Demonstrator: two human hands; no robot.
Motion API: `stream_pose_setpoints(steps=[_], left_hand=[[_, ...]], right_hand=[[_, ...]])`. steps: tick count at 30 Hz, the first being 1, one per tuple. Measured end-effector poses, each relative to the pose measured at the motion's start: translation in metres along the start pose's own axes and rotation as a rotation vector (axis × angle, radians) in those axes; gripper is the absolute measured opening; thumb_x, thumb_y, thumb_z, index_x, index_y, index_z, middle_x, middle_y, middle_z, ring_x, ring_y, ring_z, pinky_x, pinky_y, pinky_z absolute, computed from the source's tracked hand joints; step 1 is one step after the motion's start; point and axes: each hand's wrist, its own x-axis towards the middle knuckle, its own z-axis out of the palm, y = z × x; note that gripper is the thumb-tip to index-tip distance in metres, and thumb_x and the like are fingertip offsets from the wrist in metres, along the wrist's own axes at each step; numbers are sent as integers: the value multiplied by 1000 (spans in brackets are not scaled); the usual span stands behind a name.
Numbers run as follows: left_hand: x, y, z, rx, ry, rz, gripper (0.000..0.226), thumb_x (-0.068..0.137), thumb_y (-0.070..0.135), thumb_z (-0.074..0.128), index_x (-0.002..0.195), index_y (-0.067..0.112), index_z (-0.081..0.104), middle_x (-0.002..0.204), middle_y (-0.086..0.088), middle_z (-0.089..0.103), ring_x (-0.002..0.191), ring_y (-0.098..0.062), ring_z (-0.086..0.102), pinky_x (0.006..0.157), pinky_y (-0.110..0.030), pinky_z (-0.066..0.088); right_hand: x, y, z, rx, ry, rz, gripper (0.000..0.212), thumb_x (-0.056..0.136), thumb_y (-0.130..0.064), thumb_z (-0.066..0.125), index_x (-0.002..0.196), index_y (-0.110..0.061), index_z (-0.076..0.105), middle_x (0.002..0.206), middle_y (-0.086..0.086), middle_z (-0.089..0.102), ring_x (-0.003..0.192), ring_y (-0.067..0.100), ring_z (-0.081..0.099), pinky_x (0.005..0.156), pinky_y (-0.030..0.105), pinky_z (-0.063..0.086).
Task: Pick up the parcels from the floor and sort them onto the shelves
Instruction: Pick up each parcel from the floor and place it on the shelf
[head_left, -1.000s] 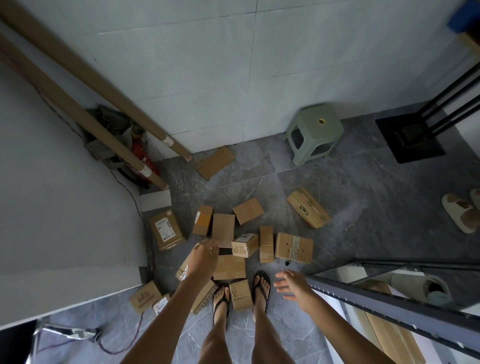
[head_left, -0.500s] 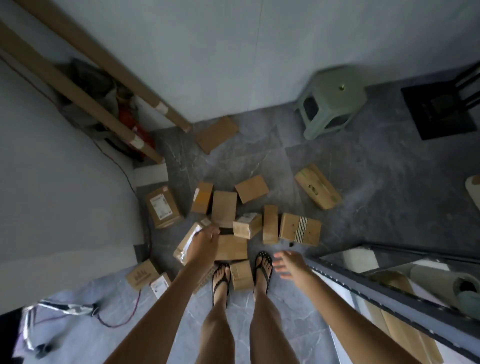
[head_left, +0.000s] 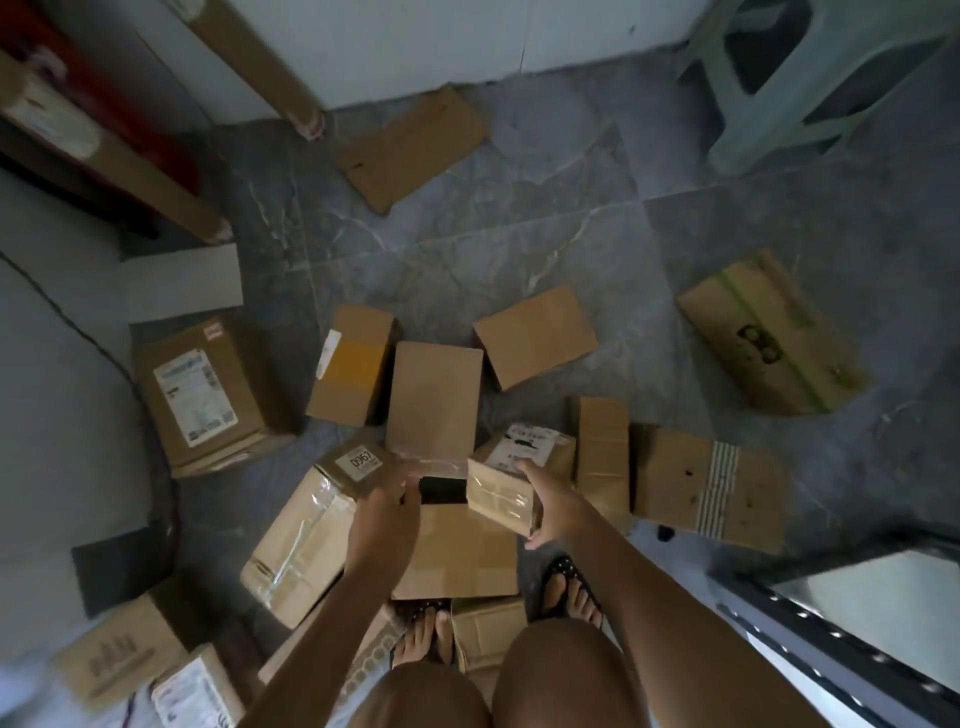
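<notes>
Several cardboard parcels lie scattered on the grey tiled floor (head_left: 597, 249) in front of my feet. My left hand (head_left: 387, 512) grips the near end of a long taped parcel (head_left: 306, 535) with a 0967 sticker, which lies tilted over other boxes. My right hand (head_left: 553, 506) holds a small tape-wrapped parcel (head_left: 500, 496), thumb on top and fingers underneath, lifted just above a flat box (head_left: 462, 556). A metal shelf edge (head_left: 831, 634) shows at the lower right.
Around my hands lie a large labelled box (head_left: 202, 395), a plain box (head_left: 434, 397), a striped box (head_left: 711, 483) and a green-taped box (head_left: 774, 332). A green stool (head_left: 810, 78) stands at the upper right. Cardboard tubes (head_left: 260, 57) lean against the wall at the upper left.
I have bent down much closer to the parcels. My right hand moved in from beside my foot and took hold of the small taped parcel. My left hand stays on the long parcel.
</notes>
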Motion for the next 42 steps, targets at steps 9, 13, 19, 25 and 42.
stream_pose_setpoints(steps=[9,13,19,25,42], left_hand=[[-79,69,-78,-112,-18,-81,16,95,17,48,101,24,61,94,0,65,80,-8,58,65,-19,42],[-131,173,-153,-192,-80,-73,23,97,27,46,115,17,56,108,3,61,96,-9,56,77,-21,41],[-200,354,-266,-497,-169,62,37,93,40,47,125,23,43,109,0,61,87,-9,65,69,-22,55],[-268,479,-368,-597,-112,349,47,89,45,50,131,26,48,123,-3,62,110,-21,62,94,-43,51],[-413,622,-484,-543,-200,967,37,96,23,47,132,16,53,128,0,59,113,-10,58,91,-23,50]], right_hand=[[-112,-20,-5,30,-27,-72,71,76,-42,73,135,-36,33,118,-4,58,107,18,55,89,42,47],[-250,-68,-19,-28,-176,-314,78,70,-44,76,135,-45,31,119,-17,63,109,6,61,81,26,47],[-451,-164,-32,-106,-245,-670,73,77,-28,74,138,-35,33,124,-4,64,113,16,62,96,41,52],[-623,-228,-45,-121,-221,-1044,71,83,-36,61,143,-37,24,137,-9,52,123,11,54,98,37,50],[-864,-205,-88,-203,146,-1422,67,96,-32,47,148,-41,6,147,-16,39,124,0,48,107,33,42]])
